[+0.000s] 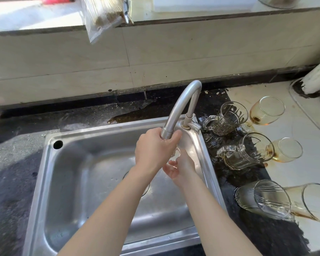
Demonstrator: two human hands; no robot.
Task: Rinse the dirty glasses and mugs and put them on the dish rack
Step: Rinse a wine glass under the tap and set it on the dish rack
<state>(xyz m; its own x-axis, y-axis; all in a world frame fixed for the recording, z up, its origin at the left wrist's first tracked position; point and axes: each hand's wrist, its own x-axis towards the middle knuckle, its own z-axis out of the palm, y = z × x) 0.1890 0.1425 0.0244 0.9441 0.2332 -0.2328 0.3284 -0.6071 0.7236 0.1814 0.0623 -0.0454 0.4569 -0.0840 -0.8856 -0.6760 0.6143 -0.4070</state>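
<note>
Head view | your left hand (153,150) clasps the faucet (181,102) spout, right hand (183,169) cups a glass (176,153) beneath | step: rinsing | next: likely water flowing, rack unseen

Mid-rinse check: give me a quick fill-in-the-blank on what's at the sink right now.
1. The left hand grips the faucet spout while the right hand holds a clear glass over the ____.
2. The dirty mugs and glasses wait on the counter to the person's ____.
3. They all lie on their ____, none upright.

Missing words: sink; right; sides.
</note>
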